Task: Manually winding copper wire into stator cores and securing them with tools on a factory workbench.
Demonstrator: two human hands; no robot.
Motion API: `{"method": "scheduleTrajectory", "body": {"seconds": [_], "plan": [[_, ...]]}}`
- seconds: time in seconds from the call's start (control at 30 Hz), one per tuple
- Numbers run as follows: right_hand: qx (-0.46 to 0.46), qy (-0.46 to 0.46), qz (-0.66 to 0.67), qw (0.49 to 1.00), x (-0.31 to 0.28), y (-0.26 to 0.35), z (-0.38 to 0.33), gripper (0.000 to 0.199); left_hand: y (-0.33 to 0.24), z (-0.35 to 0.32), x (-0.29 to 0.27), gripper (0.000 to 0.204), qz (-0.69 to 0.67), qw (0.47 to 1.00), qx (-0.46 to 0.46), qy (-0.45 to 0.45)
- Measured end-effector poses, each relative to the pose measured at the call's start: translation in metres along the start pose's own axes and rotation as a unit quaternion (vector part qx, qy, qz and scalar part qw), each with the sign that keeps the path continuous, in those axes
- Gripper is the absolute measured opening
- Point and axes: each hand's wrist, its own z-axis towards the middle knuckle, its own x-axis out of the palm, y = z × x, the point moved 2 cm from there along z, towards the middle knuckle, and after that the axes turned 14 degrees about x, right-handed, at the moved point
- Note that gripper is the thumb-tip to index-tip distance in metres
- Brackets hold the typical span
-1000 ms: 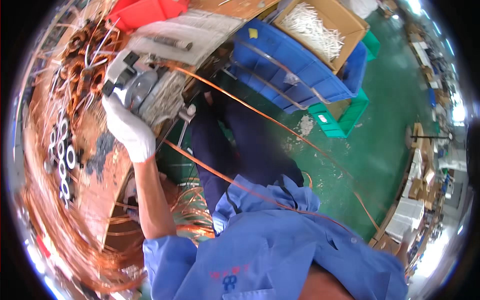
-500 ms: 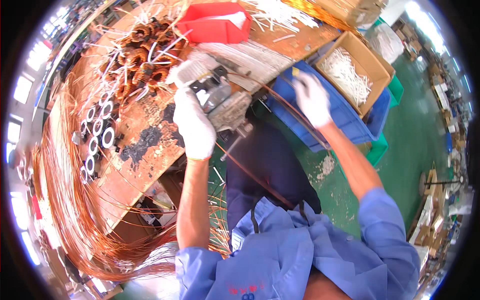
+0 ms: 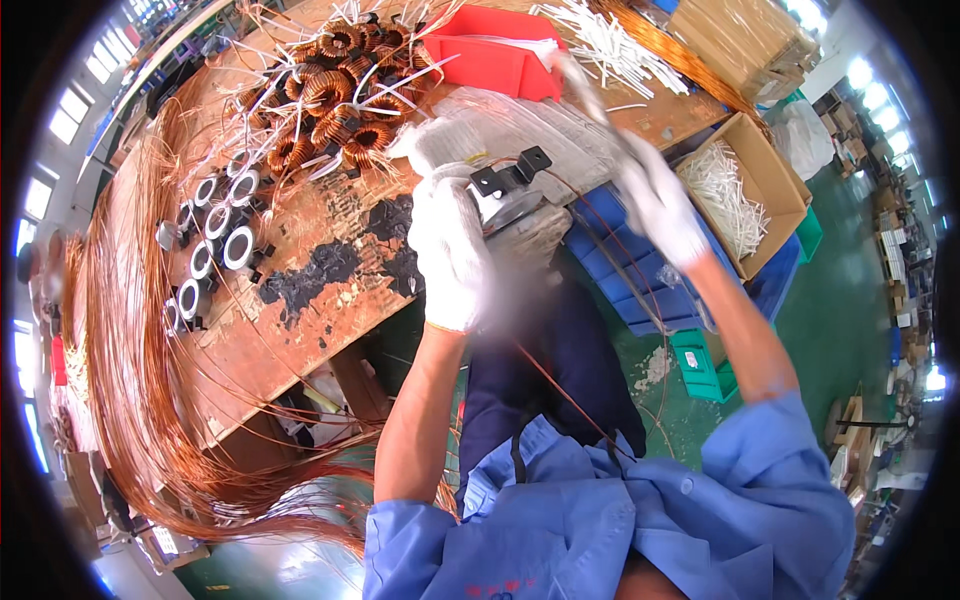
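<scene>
My left hand [image 3: 450, 245], in a white glove, is closed around a pale ring core [image 3: 508, 212] with black clips [image 3: 512, 172] on it. The core sits over a worn grey fixture [image 3: 540, 238] at the table corner, partly hidden by blur. Copper wire [image 3: 560, 385] runs from below the core toward my lap, and another strand loops off to the right. My gloved right hand [image 3: 660, 205] is raised above the edge of a blue crate [image 3: 610, 265]. Its fingers are smeared by motion, and a blurred white streak reaches from them toward a red bin [image 3: 490, 60].
Finished copper-wound rings [image 3: 330, 95] pile up at the back left of the table [image 3: 300, 225]. Bare white-faced cores [image 3: 220, 225] stand nearer, beside a large hank of copper wire [image 3: 130, 350]. White tubes fill a cardboard box [image 3: 725, 195] on the right; more tubes [image 3: 620, 45] lie behind.
The view has shifted, so the table appears farther right. The left hand stays on the core, which shows its black clips more plainly. The right hand has moved, and its fingers now blur toward the red bin.
</scene>
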Motion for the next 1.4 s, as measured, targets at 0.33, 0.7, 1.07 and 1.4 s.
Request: {"method": "scheduleTrajectory", "body": {"seconds": [0.33,0.7,1.07,1.4], "plan": [[0.146,0.154,0.164,0.963,0.051,-0.028,-0.193,0.040,0.010,-0.003,0.010,0.036,0.038,0.998,0.044,-0.006],[0.104,0.185,-0.117,0.970,0.033,0.081,-0.113,0.031,-0.012,0.008,0.000,0.038,0.044,0.997,-0.061,0.028],[0.091,0.063,-0.155,0.982,0.015,-0.169,-0.281,0.030,-0.012,0.019,-0.011,0.032,0.006,0.992,-0.076,0.102],[0.502,0.050,-0.251,0.826,-0.067,-0.435,-0.557,0.042,0.002,0.014,-0.011,0.039,-0.044,0.992,-0.092,0.068]]}}
